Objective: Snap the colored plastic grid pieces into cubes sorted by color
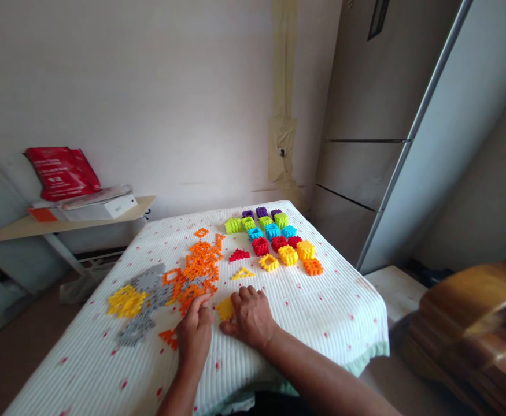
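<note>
Two hands: left hand (194,338), fingers (203,300) on orange plastic interlocking blocks (198,268), grip unclear; right hand (250,318) open, empty, just beside a yellow plastic square block (225,309).
Far right: rows of multicoloured plastic blocks (272,231) on a white quilted cloth (335,300).

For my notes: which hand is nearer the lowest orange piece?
Left. The left hand sits just right of the orange piece; the right hand lies farther right.

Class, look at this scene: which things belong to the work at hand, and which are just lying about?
In use: left hand, right hand, yellow piece, orange pieces, grey pieces, coloured blocks.
Lying about: red bag, white box, shelf.
</note>
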`<state>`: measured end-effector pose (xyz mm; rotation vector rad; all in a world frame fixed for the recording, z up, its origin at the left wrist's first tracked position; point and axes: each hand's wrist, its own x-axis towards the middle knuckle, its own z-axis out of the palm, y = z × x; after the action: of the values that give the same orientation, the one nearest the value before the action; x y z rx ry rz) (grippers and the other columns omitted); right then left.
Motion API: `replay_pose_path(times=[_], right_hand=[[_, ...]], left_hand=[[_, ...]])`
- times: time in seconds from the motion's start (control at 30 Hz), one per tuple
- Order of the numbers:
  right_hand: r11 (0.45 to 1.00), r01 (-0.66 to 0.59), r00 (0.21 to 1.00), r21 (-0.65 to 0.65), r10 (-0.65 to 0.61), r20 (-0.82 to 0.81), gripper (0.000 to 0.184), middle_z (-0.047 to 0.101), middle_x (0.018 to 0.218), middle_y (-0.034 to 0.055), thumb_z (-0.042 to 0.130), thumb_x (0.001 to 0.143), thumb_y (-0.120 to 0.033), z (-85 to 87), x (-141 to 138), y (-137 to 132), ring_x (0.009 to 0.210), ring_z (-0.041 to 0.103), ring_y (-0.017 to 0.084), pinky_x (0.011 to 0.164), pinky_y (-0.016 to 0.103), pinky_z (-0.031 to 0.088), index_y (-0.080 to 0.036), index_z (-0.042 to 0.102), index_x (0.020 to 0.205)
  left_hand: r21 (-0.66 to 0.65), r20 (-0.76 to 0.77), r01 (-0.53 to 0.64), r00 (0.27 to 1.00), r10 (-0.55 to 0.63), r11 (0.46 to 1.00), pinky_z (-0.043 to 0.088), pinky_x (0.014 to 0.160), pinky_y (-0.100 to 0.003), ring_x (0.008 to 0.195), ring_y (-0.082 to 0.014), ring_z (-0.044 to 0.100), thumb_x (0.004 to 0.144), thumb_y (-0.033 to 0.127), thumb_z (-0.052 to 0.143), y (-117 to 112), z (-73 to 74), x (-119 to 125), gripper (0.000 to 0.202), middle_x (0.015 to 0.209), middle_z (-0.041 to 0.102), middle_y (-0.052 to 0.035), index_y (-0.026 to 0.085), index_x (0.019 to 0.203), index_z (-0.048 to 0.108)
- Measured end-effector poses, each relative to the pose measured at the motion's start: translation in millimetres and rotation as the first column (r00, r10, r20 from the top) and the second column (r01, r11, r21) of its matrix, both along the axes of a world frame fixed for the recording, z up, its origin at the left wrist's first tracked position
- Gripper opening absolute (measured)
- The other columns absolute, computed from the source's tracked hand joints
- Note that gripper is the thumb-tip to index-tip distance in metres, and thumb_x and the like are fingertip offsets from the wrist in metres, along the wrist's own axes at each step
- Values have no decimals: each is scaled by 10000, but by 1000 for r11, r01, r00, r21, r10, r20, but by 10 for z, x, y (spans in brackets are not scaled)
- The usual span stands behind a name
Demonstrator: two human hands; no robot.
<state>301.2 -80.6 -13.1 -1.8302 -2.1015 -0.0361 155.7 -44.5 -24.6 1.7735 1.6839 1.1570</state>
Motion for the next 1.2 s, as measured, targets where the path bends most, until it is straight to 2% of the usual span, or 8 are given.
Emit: replay_pose_path(times=[0.37, 0.47, 0.53, 0.6, 0.7, 0.8, 1.0, 1.2], right_hand=[[993, -63, 994, 103, 71, -78, 349, 593, 877, 80, 543, 754, -485, -41, 44, -13, 818, 538, 227, 692, 357, 449, -179, 585, 917], [918, -101, 963, 382, 186, -193, 353, 602, 954, 81, 540, 790, -457, 22, 257, -24, 876, 542, 208, 745, 337, 449, -186, 573, 1013], [834, 9, 955, 552, 157, -253, 339, 597, 1005, 90, 547, 808, -431, 97, 562, 10, 924, 537, 207, 793, 341, 440, -191, 568, 1046], [755, 213, 942, 620, 11, -336, 318, 588, 1022, 93, 558, 813, -412, 177, 977, 74, 945, 531, 210, 816, 348, 432, -194, 573, 1043], [664, 481, 872, 572, -290, -395, 288, 598, 959, 101, 564, 800, -400, 247, 1616, 179, 913, 529, 232, 799, 364, 420, -171, 611, 968], [679, 572, 820, 460, -456, -348, 276, 613, 917, 96, 572, 780, -383, 224, 2008, 239, 871, 539, 229, 759, 347, 401, -161, 638, 930], [667, 683, 731, 299, -625, -275, 281, 618, 990, 84, 557, 784, -372, 100, 2067, 282, 947, 525, 232, 747, 328, 331, -186, 646, 974], [691, 687, 727, 226, -655, -207, 297, 612, 1026, 81, 531, 794, -381, 105, 2029, 280, 978, 507, 231, 772, 338, 304, -205, 638, 1008]], left_hand=[[-25, 28, 10, 1000, -10, 1000, 432, 551, -236, 545, -148, 568, 767, 305, 384, 51, -62, -32, 309, 565, 604, 29, 216, 940, 623], [-39, 34, -5, 999, 7, 999, 427, 539, -235, 543, -151, 567, 757, 330, 383, 75, -112, -47, 336, 568, 604, 21, 208, 956, 625], [-55, 21, 17, 1000, -16, 998, 425, 538, -235, 556, -153, 571, 756, 347, 377, 77, -116, -52, 352, 588, 614, 16, 207, 960, 626], [-71, 6, 35, 999, -34, 997, 425, 546, -236, 568, -156, 574, 752, 350, 372, 70, -96, -51, 352, 597, 619, 15, 210, 947, 630], [-91, -5, 19, 1000, -20, 996, 426, 563, -243, 561, -156, 569, 741, 344, 370, 61, -50, -33, 348, 581, 613, 18, 210, 925, 634], [-98, 11, 6, 1000, -5, 995, 429, 571, -252, 554, -160, 565, 735, 353, 362, 62, -24, -12, 357, 569, 609, 17, 206, 911, 635], [-93, 16, 8, 1000, -7, 996, 428, 564, -251, 545, -159, 562, 738, 367, 363, 77, -55, -21, 359, 561, 606, 17, 204, 904, 636], [-110, -5, 16, 1000, -17, 994, 424, 564, -233, 558, -147, 570, 732, 321, 408, 100, -105, -58, 317, 578, 619, 28, 219, 923, 639]])
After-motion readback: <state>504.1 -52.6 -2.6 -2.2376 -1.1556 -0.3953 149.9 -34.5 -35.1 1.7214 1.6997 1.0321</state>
